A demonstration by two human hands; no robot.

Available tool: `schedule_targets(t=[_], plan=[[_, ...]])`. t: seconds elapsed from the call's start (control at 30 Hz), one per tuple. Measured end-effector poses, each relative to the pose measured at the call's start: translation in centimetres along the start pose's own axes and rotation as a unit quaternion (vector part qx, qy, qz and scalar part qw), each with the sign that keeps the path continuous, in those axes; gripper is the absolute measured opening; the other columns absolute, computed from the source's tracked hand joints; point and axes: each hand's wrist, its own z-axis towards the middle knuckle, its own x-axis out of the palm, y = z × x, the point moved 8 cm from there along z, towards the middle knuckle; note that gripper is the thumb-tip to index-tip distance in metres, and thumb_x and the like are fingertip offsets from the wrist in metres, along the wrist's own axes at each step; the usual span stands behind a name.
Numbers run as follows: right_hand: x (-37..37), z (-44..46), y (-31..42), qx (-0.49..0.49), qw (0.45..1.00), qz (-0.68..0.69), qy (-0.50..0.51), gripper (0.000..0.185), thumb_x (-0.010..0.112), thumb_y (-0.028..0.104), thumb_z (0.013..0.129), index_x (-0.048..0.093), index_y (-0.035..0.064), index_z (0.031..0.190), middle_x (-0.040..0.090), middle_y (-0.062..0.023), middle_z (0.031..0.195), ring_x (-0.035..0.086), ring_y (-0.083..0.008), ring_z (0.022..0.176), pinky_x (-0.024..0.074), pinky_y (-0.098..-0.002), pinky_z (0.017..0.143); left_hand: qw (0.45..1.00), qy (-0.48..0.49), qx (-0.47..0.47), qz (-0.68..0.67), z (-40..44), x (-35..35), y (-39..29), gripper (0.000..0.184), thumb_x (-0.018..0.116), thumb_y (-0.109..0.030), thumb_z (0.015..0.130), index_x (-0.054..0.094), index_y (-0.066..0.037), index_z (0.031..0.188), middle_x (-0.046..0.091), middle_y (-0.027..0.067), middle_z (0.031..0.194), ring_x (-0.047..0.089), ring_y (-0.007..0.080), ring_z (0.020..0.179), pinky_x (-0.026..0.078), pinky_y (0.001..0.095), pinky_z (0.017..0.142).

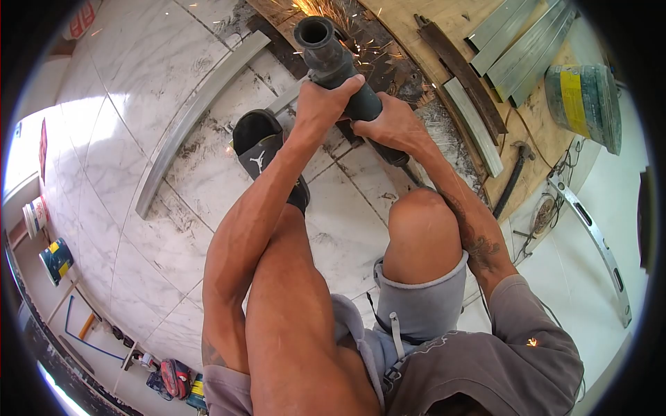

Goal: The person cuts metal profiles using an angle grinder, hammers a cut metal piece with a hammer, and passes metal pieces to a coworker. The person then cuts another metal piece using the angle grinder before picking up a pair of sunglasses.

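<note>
Both hands are wrapped around a dark angle grinder [333, 64], whose body slants from upper left to lower right. My left hand [325, 104] grips it toward the front, thumb along the top. My right hand [394, 123] closes round the body farther back, near the cord end. Bright sparks [322, 10] spray beyond the tool; its disc is hidden beneath it. A light metal bar [283, 101] runs under my left wrist, next to my foot in a black slide sandal [262, 154].
A long grey metal profile [198, 121] lies on the tiled floor at left. On the wooden board [541, 142] at right are metal lengths [524, 52], a hammer [512, 179] and a bucket [583, 104]. A spirit level [593, 229] lies farther right. Several tools and buckets line the lower left.
</note>
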Motion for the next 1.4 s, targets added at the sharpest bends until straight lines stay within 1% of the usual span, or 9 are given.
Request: schedule_targets(t=[0.23,0.63,0.73,0.93,1.03,1.23,1.33,1.4], plan=[[0.1,0.1,-0.2,0.002,1.0,0.0,0.0,0.061,0.075,0.04,0.065,0.066,-0.0021,0.108,0.072,-0.0191,0.094,0.07,-0.032,0.085,0.0536,-0.0396,0.08,1.0,-0.003,0.006,0.009,0.1,-0.1,0.1,0.051,0.081,-0.035,0.084,0.068,0.004,0.115,0.072,0.0127,0.102,0.072,0.0205,0.086,0.061,0.0344,0.066],[-0.1,-0.4,0.2,0.0,1.0,0.003,0.005,0.062,0.075,0.04,0.065,0.066,-0.0025,0.109,0.072,-0.0191,0.095,0.07,-0.0316,0.086,0.054,-0.0392,0.08,1.0,0.003,0.011,0.005,-0.1,0.1,-0.1,0.05,0.081,-0.034,0.085,0.067,0.003,0.117,0.072,0.0127,0.103,0.072,0.021,0.088,0.061,0.0346,0.069],[0.1,-0.4,0.2,-0.009,1.0,0.013,0.008,0.062,0.076,0.041,0.066,0.066,-0.002,0.109,0.072,-0.0193,0.095,0.07,-0.0319,0.086,0.054,-0.0394,0.08,1.0,-0.001,0.014,0.002,-0.3,0.1,-0.2,0.049,0.08,-0.034,0.085,0.068,0.003,0.115,0.072,0.0129,0.102,0.072,0.0207,0.086,0.061,0.0344,0.068],[0.0,-0.6,0.0,0.005,1.0,0.007,-0.002,0.062,0.076,0.042,0.066,0.066,-0.0008,0.11,0.072,-0.0187,0.095,0.07,-0.0316,0.087,0.0539,-0.0399,0.081,1.0,0.0,0.018,0.006,-0.2,0.1,-0.1,0.047,0.081,-0.033,0.085,0.07,0.005,0.111,0.072,0.0122,0.098,0.071,0.0195,0.082,0.059,0.033,0.064],[0.0,-0.8,0.3,0.004,1.0,0.017,0.013,0.061,0.076,0.041,0.067,0.066,-0.0009,0.11,0.072,-0.0184,0.095,0.07,-0.0312,0.087,0.0537,-0.0396,0.08,1.0,-0.003,0.003,0.02,-0.1,0.0,0.2,0.046,0.081,-0.033,0.085,0.071,0.005,0.109,0.072,0.0119,0.096,0.071,0.0193,0.081,0.058,0.0325,0.064],[0.4,-0.5,-0.2,0.002,1.0,0.02,-0.002,0.061,0.076,0.041,0.067,0.066,-0.0013,0.11,0.072,-0.0181,0.096,0.07,-0.0309,0.088,0.0532,-0.039,0.081,1.0,-0.006,0.023,0.009,-0.1,-0.1,0.2,0.047,0.081,-0.034,0.085,0.071,0.005,0.109,0.072,0.0129,0.096,0.07,0.0196,0.08,0.058,0.033,0.065],[0.1,-1.0,0.7,0.0,0.999,0.035,0.007,0.062,0.076,0.041,0.067,0.066,-0.0021,0.11,0.072,-0.0181,0.096,0.07,-0.0307,0.088,0.0531,-0.0388,0.081,0.999,-0.006,0.034,-0.006,-0.4,-0.1,-0.2,0.049,0.081,-0.035,0.084,0.07,0.006,0.11,0.072,0.0135,0.097,0.071,0.0201,0.081,0.059,0.0333,0.066],[0.0,-1.0,0.8,0.006,0.999,0.031,0.007,0.063,0.076,0.041,0.066,0.066,-0.0027,0.11,0.072,-0.0182,0.096,0.07,-0.0306,0.088,0.053,-0.0386,0.081,1.0,-0.011,0.02,0.011,-0.1,-0.2,0.0,0.051,0.081,-0.035,0.084,0.07,0.006,0.111,0.072,0.0137,0.098,0.071,0.0203,0.082,0.059,0.0333,0.067]])
